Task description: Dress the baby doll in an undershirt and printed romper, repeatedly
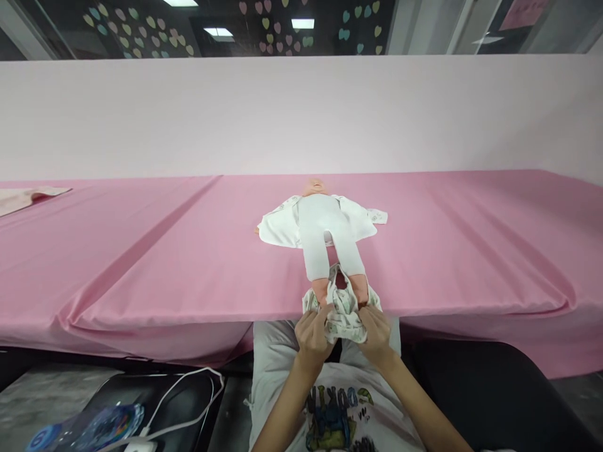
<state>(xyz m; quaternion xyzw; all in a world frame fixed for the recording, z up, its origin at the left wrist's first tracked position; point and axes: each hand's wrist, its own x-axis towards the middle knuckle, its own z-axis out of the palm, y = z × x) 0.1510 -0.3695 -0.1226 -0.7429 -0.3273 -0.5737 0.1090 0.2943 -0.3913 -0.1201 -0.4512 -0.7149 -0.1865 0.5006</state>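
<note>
A baby doll (324, 226) lies on its back on the pink table cover (141, 251), head away from me, feet at the near edge. It has a white cloth body, and an opened white top (277, 227) is spread under it. A small patterned garment (343, 306) is bunched around the doll's feet. My left hand (313, 334) is closed on the garment's left side. My right hand (377, 333) grips its right side. Both hands sit just below the table's near edge.
A pale pink wall (301, 113) stands behind the table. A folded pale cloth (23, 198) lies at the far left. Below the table, a white cable (183, 389) and a blue packet (94, 427) lie at the lower left, and a black seat (494, 395) at the lower right.
</note>
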